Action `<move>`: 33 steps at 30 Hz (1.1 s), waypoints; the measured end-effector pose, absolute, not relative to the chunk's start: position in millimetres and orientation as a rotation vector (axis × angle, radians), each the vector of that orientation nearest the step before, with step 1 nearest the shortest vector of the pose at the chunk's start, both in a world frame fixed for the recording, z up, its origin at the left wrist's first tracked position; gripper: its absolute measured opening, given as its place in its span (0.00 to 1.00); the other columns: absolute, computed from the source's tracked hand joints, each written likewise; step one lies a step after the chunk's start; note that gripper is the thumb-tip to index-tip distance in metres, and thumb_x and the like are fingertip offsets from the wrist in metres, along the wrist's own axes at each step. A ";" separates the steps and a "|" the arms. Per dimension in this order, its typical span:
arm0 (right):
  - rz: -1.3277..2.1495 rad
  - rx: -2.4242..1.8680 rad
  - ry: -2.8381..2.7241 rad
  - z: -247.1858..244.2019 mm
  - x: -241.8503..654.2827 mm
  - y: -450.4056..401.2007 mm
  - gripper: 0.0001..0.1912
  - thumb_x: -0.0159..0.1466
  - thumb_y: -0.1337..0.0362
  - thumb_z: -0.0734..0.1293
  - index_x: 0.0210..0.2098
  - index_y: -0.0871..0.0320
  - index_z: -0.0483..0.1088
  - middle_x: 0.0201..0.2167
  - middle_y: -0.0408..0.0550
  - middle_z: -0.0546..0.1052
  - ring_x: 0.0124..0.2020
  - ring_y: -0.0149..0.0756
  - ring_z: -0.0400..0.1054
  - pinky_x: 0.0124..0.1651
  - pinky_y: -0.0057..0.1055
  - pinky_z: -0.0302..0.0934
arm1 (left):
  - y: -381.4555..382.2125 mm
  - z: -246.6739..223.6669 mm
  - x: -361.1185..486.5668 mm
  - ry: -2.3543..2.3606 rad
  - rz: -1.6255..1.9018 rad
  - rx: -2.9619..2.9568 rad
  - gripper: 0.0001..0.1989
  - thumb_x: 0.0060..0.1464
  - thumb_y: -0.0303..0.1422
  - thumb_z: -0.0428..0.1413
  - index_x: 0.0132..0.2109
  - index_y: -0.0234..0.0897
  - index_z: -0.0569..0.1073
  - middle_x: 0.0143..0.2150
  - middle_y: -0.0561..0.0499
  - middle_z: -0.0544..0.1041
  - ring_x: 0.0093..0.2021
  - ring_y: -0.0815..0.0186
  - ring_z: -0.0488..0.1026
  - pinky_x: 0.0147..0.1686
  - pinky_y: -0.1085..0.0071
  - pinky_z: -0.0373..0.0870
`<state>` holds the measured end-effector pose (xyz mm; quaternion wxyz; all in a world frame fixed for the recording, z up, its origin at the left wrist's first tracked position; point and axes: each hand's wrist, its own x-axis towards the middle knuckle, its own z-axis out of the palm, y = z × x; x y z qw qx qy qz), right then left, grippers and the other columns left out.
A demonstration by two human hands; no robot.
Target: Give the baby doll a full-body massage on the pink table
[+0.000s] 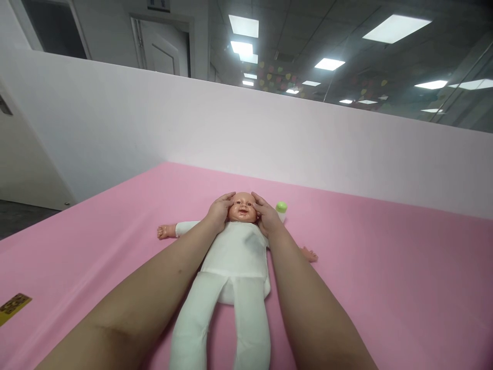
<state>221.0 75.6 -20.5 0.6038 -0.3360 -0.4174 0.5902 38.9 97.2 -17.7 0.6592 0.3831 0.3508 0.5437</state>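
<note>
A baby doll (239, 252) with a smooth plastic head and a white cloth body lies on its back, arms spread and legs toward me. My left hand (221, 209) cups the left side of its head, fingers stretched along the temple and cheek. On the opposite side, my right hand (266, 213) holds the head the same way, with fingertips near the eye. Both palms are turned inward, and the doll's face shows between them. Just beyond my right hand stands a bottle with a light green cap (281, 207), its lower part partly hidden.
The doll rests on a pink padded surface (365, 267). A low white wall (308, 144) borders its far side. At the left edge is a yellow and black label (14, 307). A white door (23, 154) stands off to the left.
</note>
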 end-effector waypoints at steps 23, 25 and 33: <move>1.178 -0.940 -1.091 -7.7 213.0 71.8 0.32 0.54 0.52 0.82 0.54 0.50 0.72 0.51 0.48 0.78 0.51 0.46 0.75 0.58 0.46 0.71 | 88.7 -9.6 45.0 0.884 1.231 1.028 0.43 0.42 0.44 0.73 0.63 0.38 0.67 0.63 0.40 0.69 0.52 0.62 0.77 0.52 0.65 0.78; 1.184 -0.928 -1.084 -8.5 213.7 72.6 0.31 0.54 0.52 0.82 0.54 0.51 0.73 0.51 0.49 0.79 0.51 0.46 0.76 0.59 0.47 0.71 | 88.7 -9.2 43.4 0.871 1.229 1.035 0.43 0.42 0.44 0.73 0.62 0.37 0.68 0.62 0.40 0.70 0.51 0.63 0.77 0.53 0.64 0.78; 1.306 -0.844 -0.998 -7.5 218.9 71.6 0.34 0.52 0.60 0.84 0.56 0.53 0.76 0.56 0.51 0.79 0.56 0.49 0.74 0.62 0.48 0.70 | 93.9 -12.0 36.3 0.832 1.196 1.044 0.41 0.42 0.44 0.74 0.60 0.36 0.70 0.58 0.40 0.73 0.50 0.63 0.78 0.54 0.61 0.78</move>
